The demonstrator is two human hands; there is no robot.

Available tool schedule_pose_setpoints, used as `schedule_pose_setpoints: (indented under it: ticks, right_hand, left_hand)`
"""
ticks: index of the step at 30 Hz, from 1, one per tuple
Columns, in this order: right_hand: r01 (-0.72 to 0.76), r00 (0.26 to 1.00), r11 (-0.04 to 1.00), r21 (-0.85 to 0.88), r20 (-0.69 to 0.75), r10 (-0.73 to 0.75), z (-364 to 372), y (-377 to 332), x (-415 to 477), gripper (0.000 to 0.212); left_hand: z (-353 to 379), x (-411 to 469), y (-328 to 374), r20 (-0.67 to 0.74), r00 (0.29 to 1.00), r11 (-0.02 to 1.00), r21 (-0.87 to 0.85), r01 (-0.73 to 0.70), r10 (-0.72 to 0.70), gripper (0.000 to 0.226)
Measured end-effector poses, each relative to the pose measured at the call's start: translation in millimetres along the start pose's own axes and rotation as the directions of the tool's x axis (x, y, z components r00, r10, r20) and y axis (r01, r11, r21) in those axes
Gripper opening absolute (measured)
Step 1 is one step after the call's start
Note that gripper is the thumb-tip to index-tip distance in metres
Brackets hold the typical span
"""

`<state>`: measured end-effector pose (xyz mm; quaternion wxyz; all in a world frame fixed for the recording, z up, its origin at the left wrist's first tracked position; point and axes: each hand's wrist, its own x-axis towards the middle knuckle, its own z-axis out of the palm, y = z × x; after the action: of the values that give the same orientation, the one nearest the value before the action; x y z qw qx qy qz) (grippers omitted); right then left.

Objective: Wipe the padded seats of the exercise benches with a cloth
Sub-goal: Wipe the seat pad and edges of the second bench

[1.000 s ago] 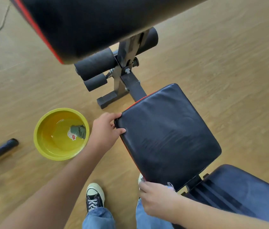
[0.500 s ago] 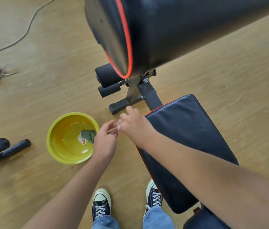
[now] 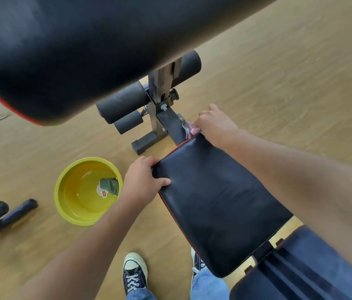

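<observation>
Grip: right hand (image 3: pixel 216 124) is closed over the cloth (image 3: pixel 189 129) at the far edge of the seat pad (image 3: pixel 218 204); left hand (image 3: pixel 142 180) clamps the pad's near-left corner, thumb on top.
Hidden: most of the cloth sits under the right hand, only a pinkish-grey scrap shows; fingers there are hard to make out.
Cut off: big black pad (image 3: pixel 79 50) looms blurred above the seat pad, covering the upper frame (image 3: pixel 160 109).
Change: half a second ago both hands met off the seat pad's left corner; now they're split, right hand gone to the far edge.
Room: yellow bowl (image 3: pixel 88 191) sits just left of the seat pad, near the left hand; open wood floor (image 3: pixel 289 83) lies right of it.
</observation>
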<state>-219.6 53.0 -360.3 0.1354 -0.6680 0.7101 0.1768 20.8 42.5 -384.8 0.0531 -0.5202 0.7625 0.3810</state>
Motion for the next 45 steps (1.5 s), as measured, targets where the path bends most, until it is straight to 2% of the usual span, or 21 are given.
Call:
schedule_pose_setpoints:
  ticks: [2, 7, 10, 12, 14, 17, 20, 24, 26, 28, 30, 35, 37, 38, 40, 42, 45]
  right_hand:
    - [-0.022, 1.0, 0.995, 0.095, -0.002, 0.022, 4.1, 12.6, 4.6, 0.029]
    - [-0.112, 0.994, 0.979, 0.172, 0.009, 0.112, 8.0, 52.8, 1.1, 0.03]
    - [-0.193, 0.978, 0.943, 0.272, -0.019, 0.206, 14.8, 64.8, -10.2, 0.025]
    - [-0.279, 0.958, 0.903, 0.327, 0.021, 0.288, 18.9, 69.1, -17.0, 0.023]
    - [-0.401, 0.913, 0.808, 0.431, 0.116, 0.391, 25.2, 74.2, -28.6, 0.023]
    - [-0.508, 0.858, 0.657, 0.557, 0.264, 0.44, 51.5, 86.3, -60.2, 0.045]
    - [-0.582, 0.799, 0.471, 0.663, 0.357, 0.484, 71.1, 88.7, -100.1, 0.031]
    - [-0.621, 0.77, 0.324, 0.714, 0.476, 0.426, 78.0, 89.2, -151.4, 0.028]
    - [-0.625, 0.776, 0.323, 0.711, 0.519, 0.359, 81.7, 92.3, -173.8, 0.022]
    - [-0.629, 0.777, 0.328, 0.705, 0.548, 0.31, 88.9, 96.2, -196.6, 0.029]
    - [-0.653, 0.757, 0.32, 0.687, 0.571, 0.319, 92.1, 95.6, -217.6, 0.026]
    - [-0.734, 0.672, 0.222, 0.642, 0.639, 0.374, 101.5, 79.3, -248.2, 0.039]
    - [-0.76, 0.646, 0.252, 0.6, 0.65, 0.4, 106.6, 69.4, -256.4, 0.038]
    - [-0.769, 0.639, 0.31, 0.559, 0.65, 0.412, 106.6, 64.9, -258.4, 0.038]
    - [-0.771, 0.611, 0.524, 0.362, 0.653, 0.448, 105.2, 59.6, -259.7, 0.029]
    - [-0.734, 0.575, 0.662, 0.154, 0.659, 0.484, 106.8, 55.7, -258.0, 0.02]
    - [-0.719, 0.528, 0.695, 0.02, 0.666, 0.527, 108.5, 48.8, -255.5, 0.021]
  left_hand:
    - [1.0, -0.4, 0.9, -0.002, 1.0, 1.0, 0.014, -0.003, 0.003, 0.052]
    - [4.7, 0.0, 2.4, -0.015, 1.0, 0.999, 0.043, -0.006, 0.006, 0.049]
    - [6.1, -0.6, 2.4, -0.035, 0.999, 0.999, 0.05, -0.01, 0.012, 0.047]
    - [6.9, -2.4, 3.0, -0.037, 0.999, 0.998, 0.057, -0.015, 0.017, 0.048]
    - [6.1, -3.1, 5.2, -0.029, 0.999, 0.998, 0.067, -0.015, 0.017, 0.049]
    - [6.1, -0.5, 5.6, -0.021, 1.0, 0.998, 0.067, -0.013, 0.014, 0.049]
    - [7.9, -1.6, 6.7, -0.034, 0.999, 0.996, 0.087, -0.002, 0.005, 0.05]
    - [8.6, -3.5, 8.9, -0.036, 0.999, 0.995, 0.103, 0.003, 0.001, 0.051]
    - [7.4, -1.7, 8.9, -0.021, 1.0, 0.994, 0.113, -0.008, 0.01, 0.051]
    - [6.5, -0.9, 10.1, 0.001, 1.0, 0.991, 0.135, -0.004, 0.004, 0.051]
    - [6.2, -0.3, 11.0, 0.011, 1.0, 0.989, 0.148, -0.001, 0.0, 0.053]
    - [6.7, 1.5, 11.6, 0.02, 1.0, 0.987, 0.163, -0.002, -0.001, 0.056]
    - [7.3, 2.4, 12.7, 0.026, 1.0, 0.986, 0.167, -0.004, 0.0, 0.056]
    - [7.4, 2.5, 13.0, 0.026, 1.0, 0.985, 0.17, -0.006, 0.001, 0.056]
    - [7.2, 2.1, 13.3, 0.025, 1.0, 0.984, 0.18, -0.006, 0.001, 0.055]
    - [6.6, 1.4, 14.5, 0.026, 1.0, 0.982, 0.188, -0.009, 0.005, 0.055]
    - [5.0, 1.6, 15.9, 0.028, 1.0, 0.983, 0.186, -0.008, 0.003, 0.055]
